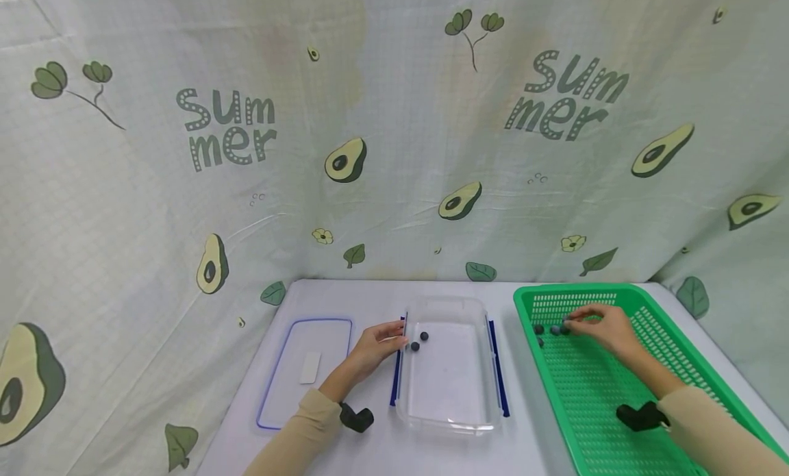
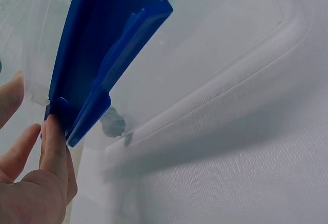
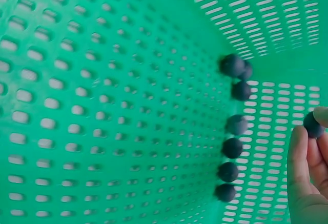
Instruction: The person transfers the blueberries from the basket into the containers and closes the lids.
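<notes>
My left hand grips the left wall of a clear plastic container, thumb and fingers at its rim. In the left wrist view, fingertips touch the blue latch flap, which hangs folded out. Two blueberries lie inside the container near that hand. Over at the right, my right hand reaches into a green perforated basket. Between thumb and fingertips it pinches a dark blueberry, held above the basket floor. Several other blueberries sit in a row along the basket's wall.
Left of the container, a clear lid with a blue seal lies flat, a white label on it. A second blue latch flap sticks out on the container's right side. A patterned curtain stands behind the white table.
</notes>
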Demonstrator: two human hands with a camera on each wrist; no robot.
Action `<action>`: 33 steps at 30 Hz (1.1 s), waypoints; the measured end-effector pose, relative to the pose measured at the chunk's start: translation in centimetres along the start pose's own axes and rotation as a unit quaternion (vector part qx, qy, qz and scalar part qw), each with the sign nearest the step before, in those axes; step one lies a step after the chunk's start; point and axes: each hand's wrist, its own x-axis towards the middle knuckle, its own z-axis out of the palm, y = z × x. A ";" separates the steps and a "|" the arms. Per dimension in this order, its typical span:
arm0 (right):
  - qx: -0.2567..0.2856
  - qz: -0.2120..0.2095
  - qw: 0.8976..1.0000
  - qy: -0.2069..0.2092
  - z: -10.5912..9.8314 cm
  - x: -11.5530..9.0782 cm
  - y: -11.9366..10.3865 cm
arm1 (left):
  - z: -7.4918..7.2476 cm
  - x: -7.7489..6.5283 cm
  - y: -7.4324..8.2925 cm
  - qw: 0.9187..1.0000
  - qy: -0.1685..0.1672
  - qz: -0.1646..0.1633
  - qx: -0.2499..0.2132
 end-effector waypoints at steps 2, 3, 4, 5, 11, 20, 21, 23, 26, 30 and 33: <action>0.008 0.000 1.000 0.001 -0.2 0.0 -0.5 | 0.0 0.0 -0.1 1.000 -0.001 0.000 0.001; 0.011 0.000 1.000 0.000 -0.3 0.0 -0.7 | 0.0 0.0 -0.1 1.000 -0.001 -0.001 0.002; 0.017 0.000 1.000 -0.001 -0.4 0.0 -0.9 | 0.0 0.0 -0.1 1.000 -0.002 -0.002 0.001; 0.021 0.001 1.000 -0.002 -0.5 0.1 -1.1 | 0.0 0.0 -0.1 1.000 -0.003 -0.002 0.001; 0.037 -0.005 0.999 -0.007 -1.0 0.3 -2.1 | 0.0 0.0 -0.1 1.000 -0.003 0.004 -0.001; 0.070 -0.004 0.997 -0.025 -1.0 0.7 -4.9 | -0.2 0.0 -0.1 1.000 -0.003 0.000 0.003; 0.074 -0.004 0.997 -0.027 -0.9 0.7 -5.1 | -0.2 0.0 -0.2 1.000 -0.002 -0.003 0.004; 0.086 -0.007 0.996 -0.032 -0.9 0.8 -5.6 | -0.1 0.0 -0.2 1.000 -0.005 -0.001 0.007; 0.095 -0.015 0.995 -0.034 -0.6 0.9 -6.2 | 0.0 -0.1 -0.3 1.000 -0.005 -0.002 0.010; 0.098 -0.022 0.994 -0.037 -0.4 1.1 -7.1 | 0.1 0.0 -0.3 1.000 -0.001 -0.003 0.002; 0.105 -0.023 0.993 -0.044 -0.3 1.4 -7.9 | 0.2 0.1 -0.3 1.000 0.004 -0.002 -0.004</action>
